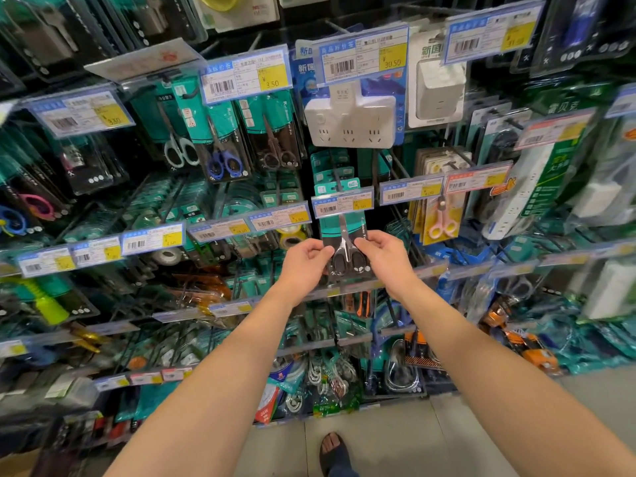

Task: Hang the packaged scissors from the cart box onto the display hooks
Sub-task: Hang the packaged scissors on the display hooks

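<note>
Two grips pinch one scissors pack (347,246): the left grip (304,259) holds its left edge, the right grip (380,251) its right edge. Black-handled scissors sit inside the pack. Its top is hidden behind a price tag (342,204). More teal packs (335,173) hang just above it.

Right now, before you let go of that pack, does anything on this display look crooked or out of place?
One thing: the price label holder at upper left is swung upward, its face washed out, unlike its neighbours. The scissors pack, pinched by the left hand and right hand, looks roughly upright.
</note>
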